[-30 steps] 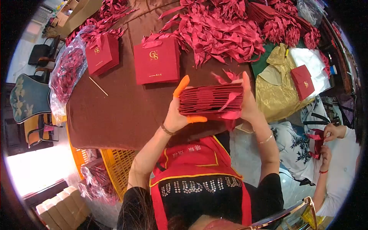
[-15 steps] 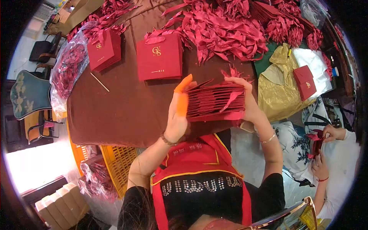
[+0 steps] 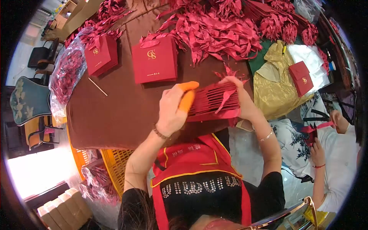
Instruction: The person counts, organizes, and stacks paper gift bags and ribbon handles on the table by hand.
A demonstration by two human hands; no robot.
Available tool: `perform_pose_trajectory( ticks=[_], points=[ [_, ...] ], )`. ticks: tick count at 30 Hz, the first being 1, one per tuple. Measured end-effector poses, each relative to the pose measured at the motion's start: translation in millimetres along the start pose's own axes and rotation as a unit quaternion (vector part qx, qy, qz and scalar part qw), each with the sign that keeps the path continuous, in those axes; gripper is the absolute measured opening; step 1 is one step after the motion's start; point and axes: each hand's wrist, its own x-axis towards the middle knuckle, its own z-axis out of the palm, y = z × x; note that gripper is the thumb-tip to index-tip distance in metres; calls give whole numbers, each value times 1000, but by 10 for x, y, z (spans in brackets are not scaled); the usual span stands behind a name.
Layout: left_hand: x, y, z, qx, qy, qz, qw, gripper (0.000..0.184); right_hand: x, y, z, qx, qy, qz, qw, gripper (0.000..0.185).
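Note:
A thick stack of flat red paper gift bags (image 3: 209, 102) is held over the table's front edge, its many folded edges showing. My right hand (image 3: 245, 100) grips the right end, with a red ribbon hanging loose beside its fingers. At the left end is my left hand (image 3: 171, 106), with orange covers on two digits that bend in against the stack's edge. Its other fingers are partly hidden. Beyond the hands, a red gift bag with a gold logo (image 3: 155, 61) stands on the brown-covered table (image 3: 122, 119). A second group of red bags (image 3: 101, 55) stands to its left.
Red ribbons (image 3: 214, 34) lie heaped at the back. A clear plastic sack (image 3: 69, 69) and a thin stick (image 3: 98, 86) are on the left. Gold wrapping (image 3: 272, 92) holds a small red bag (image 3: 301, 78) at right. Nearby, a co-worker's hands (image 3: 318, 153) handle a dark red piece with ribbon.
My left hand's orange-covered digits have swung from pointing up to bending right over the stack's end. The stack has tilted slightly. The co-worker's hands have drawn a ribbon out.

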Motion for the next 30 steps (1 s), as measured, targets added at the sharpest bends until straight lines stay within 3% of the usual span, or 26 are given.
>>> perform_pose_trajectory(
  ticks=[1, 2, 3, 5, 10, 12, 13, 14, 16, 17, 18, 21, 23, 24, 26, 27, 30],
  points=[
    [51, 228, -61, 188, -81, 74, 976, 41, 13, 11, -26, -39, -17, -12, 999, 92],
    [80, 382, -88, 367, -158, 145, 905, 54, 16, 25, -44, -77, -34, -21, 996, 87],
    [73, 439, -46, 364, -162, 145, 905, 54, 13, 53, -46, -77, -32, -17, 996, 87],
    [79, 518, 89, 470, -202, 166, 843, 75, 29, 96, -52, -90, -35, -11, 995, 80],
    [110, 318, 129, 479, -174, 214, 833, 70, 70, -265, -132, -110, -55, 2, 992, 86],
    [111, 324, 142, 480, -173, 208, 835, 66, 84, -438, -122, -149, -19, -12, 989, 86],
    [93, 326, 156, 479, -174, 208, 835, 66, 83, -530, -32, -136, 47, -11, 990, 66],
    [66, 331, 168, 483, -175, 194, 836, 71, 81, -504, -29, -135, 48, -10, 990, 66],
    [45, 338, 176, 487, -177, 183, 835, 77, 105, -370, -19, -67, 80, -33, 994, 38],
    [36, 332, 176, 483, -173, 190, 837, 77, 120, -301, 28, 126, 145, 75, 978, 20],
    [31, 325, 176, 480, -168, 198, 838, 77, 90, -300, -45, 60, 146, 104, 982, 19],
    [43, 294, 169, 485, -176, 197, 834, 78, 10, -196, -73, 93, 144, 88, 981, 19],
    [50, 335, 175, 483, -174, 195, 836, 78, 32, -347, -159, 33, 152, 21, 988, 21],
    [52, 355, 181, 480, -171, 190, 839, 79, 56, -421, -181, 31, 151, 17, 988, 21],
    [45, 358, 188, 478, -167, 199, 839, 76, 102, -568, -185, -191, 29, -69, 979, 29],
    [55, 358, 186, 476, -165, 206, 839, 73, 134, -608, -202, -232, -21, -84, 969, 33],
    [54, 343, 177, 469, -159, 214, 842, 70, 151, -577, -192, -160, -50, -68, 983, 24]
  ],
)
